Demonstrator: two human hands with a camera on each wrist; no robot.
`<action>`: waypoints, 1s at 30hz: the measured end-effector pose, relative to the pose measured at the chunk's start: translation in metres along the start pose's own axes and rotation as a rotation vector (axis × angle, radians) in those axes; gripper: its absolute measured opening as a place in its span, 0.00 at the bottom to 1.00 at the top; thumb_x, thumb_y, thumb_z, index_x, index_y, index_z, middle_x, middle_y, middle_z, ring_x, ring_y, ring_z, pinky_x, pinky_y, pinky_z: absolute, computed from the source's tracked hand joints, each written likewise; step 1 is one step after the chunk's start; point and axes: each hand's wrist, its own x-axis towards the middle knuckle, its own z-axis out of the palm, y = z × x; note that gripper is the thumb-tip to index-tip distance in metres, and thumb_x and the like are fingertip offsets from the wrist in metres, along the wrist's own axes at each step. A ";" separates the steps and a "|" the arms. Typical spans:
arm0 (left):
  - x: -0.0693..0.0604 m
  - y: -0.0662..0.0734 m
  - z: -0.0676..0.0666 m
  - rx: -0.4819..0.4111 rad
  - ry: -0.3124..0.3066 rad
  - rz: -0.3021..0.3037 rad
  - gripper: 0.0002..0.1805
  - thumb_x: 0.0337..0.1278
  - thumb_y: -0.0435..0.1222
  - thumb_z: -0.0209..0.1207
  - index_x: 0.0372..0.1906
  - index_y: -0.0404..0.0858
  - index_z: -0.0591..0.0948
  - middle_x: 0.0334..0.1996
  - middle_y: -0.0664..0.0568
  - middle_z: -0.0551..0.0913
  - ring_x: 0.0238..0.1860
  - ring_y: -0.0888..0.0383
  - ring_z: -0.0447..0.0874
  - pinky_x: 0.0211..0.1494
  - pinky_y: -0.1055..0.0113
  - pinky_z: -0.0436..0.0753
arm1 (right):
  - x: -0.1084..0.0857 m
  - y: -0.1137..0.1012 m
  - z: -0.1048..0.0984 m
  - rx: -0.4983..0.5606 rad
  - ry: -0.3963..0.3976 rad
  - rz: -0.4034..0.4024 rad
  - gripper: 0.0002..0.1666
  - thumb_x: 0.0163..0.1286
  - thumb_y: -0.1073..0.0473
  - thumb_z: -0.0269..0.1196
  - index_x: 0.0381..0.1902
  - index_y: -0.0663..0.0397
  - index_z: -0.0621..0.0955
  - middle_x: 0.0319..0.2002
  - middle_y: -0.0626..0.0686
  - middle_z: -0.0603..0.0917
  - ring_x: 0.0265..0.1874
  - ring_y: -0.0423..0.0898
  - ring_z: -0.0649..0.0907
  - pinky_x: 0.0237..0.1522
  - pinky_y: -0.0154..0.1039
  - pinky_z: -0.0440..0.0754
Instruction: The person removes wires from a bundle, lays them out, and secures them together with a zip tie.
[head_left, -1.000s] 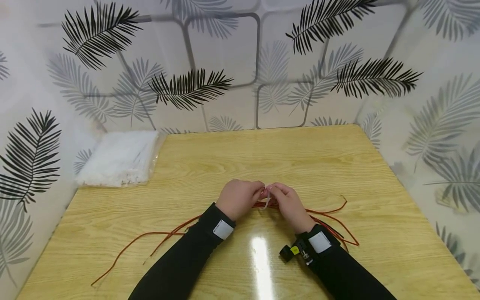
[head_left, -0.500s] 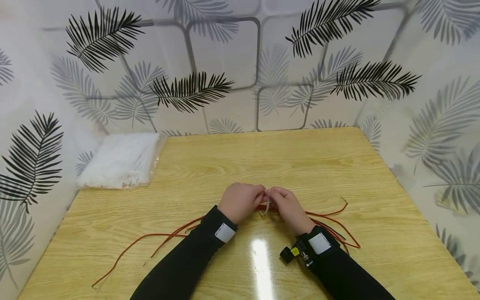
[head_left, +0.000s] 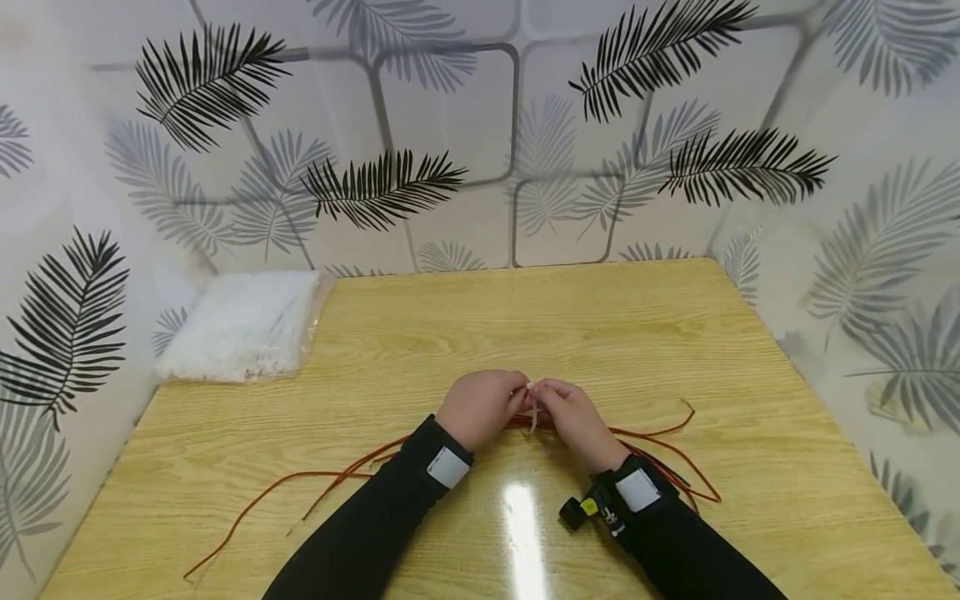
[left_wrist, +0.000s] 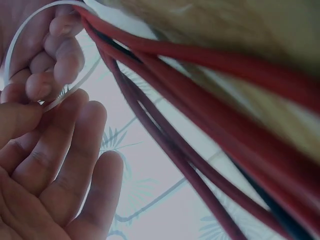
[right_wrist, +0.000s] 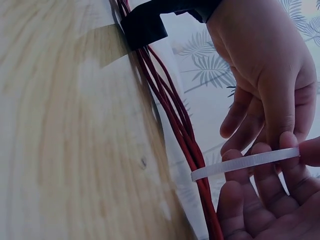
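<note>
A white cable tie (right_wrist: 245, 163) loops around a bundle of red wires (right_wrist: 172, 110) with a black wire among them, its two ends meeting away from the wires. At the middle of the table, my left hand (head_left: 478, 408) pinches one end of the tie between thumb and index finger; in the left wrist view its other fingers (left_wrist: 106, 175) are spread loosely. Close against it, my right hand (head_left: 581, 427) pinches the tie at the same spot, thumb and fingertips together. The tie's head is mostly hidden by fingertips.
A clear plastic bag of white cable ties (head_left: 240, 325) lies at the table's back left corner. Loose red wire ends (head_left: 247, 510) spread left past the left forearm, and others (head_left: 693, 467) spread right. A patterned cloth (head_left: 450, 108) rises behind the wooden table (head_left: 525, 317).
Both hands stay almost in place, with fingertips shifting slightly at the tie. The whole view has drifted slightly downward in frame. The wires and the bag have not otherwise moved.
</note>
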 end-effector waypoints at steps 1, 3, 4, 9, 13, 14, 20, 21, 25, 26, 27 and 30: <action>0.000 0.000 0.000 -0.005 -0.006 -0.004 0.12 0.74 0.40 0.55 0.32 0.48 0.84 0.19 0.61 0.76 0.19 0.66 0.68 0.26 0.72 0.67 | 0.000 0.000 0.000 -0.011 0.001 0.005 0.17 0.78 0.59 0.51 0.38 0.66 0.82 0.40 0.53 0.82 0.42 0.48 0.80 0.42 0.36 0.82; 0.001 0.000 0.001 -0.005 -0.016 -0.010 0.10 0.73 0.40 0.56 0.35 0.47 0.85 0.22 0.60 0.79 0.20 0.66 0.70 0.27 0.72 0.68 | 0.000 -0.001 0.000 -0.042 0.008 0.012 0.17 0.78 0.58 0.53 0.39 0.66 0.83 0.41 0.54 0.82 0.40 0.46 0.80 0.41 0.36 0.81; 0.001 -0.001 0.001 -0.004 -0.022 -0.013 0.09 0.73 0.40 0.56 0.36 0.47 0.86 0.23 0.60 0.80 0.21 0.66 0.71 0.27 0.72 0.69 | -0.001 -0.001 0.000 -0.077 0.017 0.009 0.16 0.78 0.57 0.53 0.40 0.65 0.83 0.39 0.54 0.82 0.38 0.46 0.79 0.39 0.35 0.79; 0.003 -0.002 0.002 -0.002 -0.041 -0.020 0.08 0.72 0.37 0.57 0.42 0.46 0.87 0.29 0.57 0.85 0.23 0.65 0.73 0.30 0.71 0.73 | -0.002 -0.007 -0.003 -0.336 0.076 -0.105 0.12 0.75 0.52 0.61 0.41 0.55 0.83 0.37 0.52 0.83 0.35 0.45 0.78 0.37 0.38 0.74; 0.004 0.000 0.000 -0.010 -0.052 -0.027 0.09 0.71 0.37 0.57 0.44 0.46 0.87 0.32 0.57 0.87 0.26 0.65 0.75 0.32 0.71 0.75 | -0.003 -0.013 -0.008 -0.481 0.091 -0.202 0.09 0.73 0.52 0.63 0.44 0.50 0.82 0.41 0.50 0.84 0.41 0.45 0.80 0.43 0.42 0.77; 0.005 0.001 0.000 -0.013 -0.055 -0.028 0.09 0.71 0.37 0.57 0.44 0.46 0.87 0.32 0.57 0.87 0.26 0.65 0.75 0.32 0.71 0.75 | -0.004 -0.014 -0.009 -0.500 0.088 -0.212 0.09 0.73 0.52 0.64 0.44 0.50 0.82 0.41 0.49 0.84 0.42 0.45 0.80 0.44 0.42 0.78; 0.006 0.001 -0.002 -0.032 -0.061 -0.032 0.08 0.72 0.38 0.58 0.42 0.45 0.87 0.30 0.56 0.86 0.24 0.65 0.74 0.30 0.71 0.74 | -0.003 -0.015 -0.015 -0.587 0.047 -0.306 0.08 0.73 0.55 0.64 0.47 0.48 0.82 0.42 0.48 0.84 0.41 0.44 0.80 0.42 0.41 0.79; 0.006 0.001 -0.002 -0.034 -0.060 -0.033 0.08 0.72 0.38 0.58 0.42 0.45 0.87 0.31 0.56 0.86 0.25 0.65 0.75 0.31 0.71 0.75 | -0.002 -0.015 -0.015 -0.605 0.040 -0.324 0.07 0.73 0.55 0.63 0.47 0.48 0.83 0.41 0.47 0.84 0.40 0.43 0.80 0.41 0.41 0.78; 0.006 -0.001 -0.001 -0.052 -0.055 -0.026 0.09 0.72 0.40 0.59 0.44 0.45 0.88 0.34 0.56 0.88 0.29 0.66 0.78 0.35 0.70 0.79 | -0.001 -0.017 -0.018 -0.684 0.018 -0.372 0.05 0.73 0.55 0.64 0.43 0.46 0.84 0.39 0.45 0.84 0.35 0.42 0.79 0.38 0.40 0.78; 0.006 -0.002 -0.001 -0.059 -0.056 -0.024 0.09 0.72 0.40 0.58 0.44 0.45 0.88 0.35 0.56 0.88 0.29 0.66 0.79 0.36 0.70 0.80 | 0.000 -0.017 -0.018 -0.705 0.013 -0.382 0.05 0.73 0.55 0.64 0.43 0.46 0.85 0.39 0.44 0.85 0.35 0.41 0.78 0.37 0.39 0.78; 0.005 -0.003 -0.001 -0.068 -0.058 -0.023 0.09 0.72 0.41 0.58 0.44 0.45 0.88 0.35 0.56 0.88 0.30 0.66 0.79 0.37 0.70 0.80 | 0.001 -0.017 -0.018 -0.727 0.005 -0.393 0.06 0.72 0.54 0.64 0.43 0.46 0.85 0.39 0.44 0.85 0.34 0.41 0.78 0.37 0.39 0.78; 0.003 -0.007 -0.002 -0.093 -0.075 -0.044 0.10 0.73 0.41 0.57 0.44 0.44 0.87 0.34 0.56 0.87 0.29 0.64 0.78 0.37 0.69 0.79 | 0.004 -0.018 -0.017 -0.795 -0.021 -0.433 0.06 0.73 0.54 0.64 0.43 0.45 0.86 0.41 0.44 0.85 0.34 0.39 0.79 0.38 0.39 0.78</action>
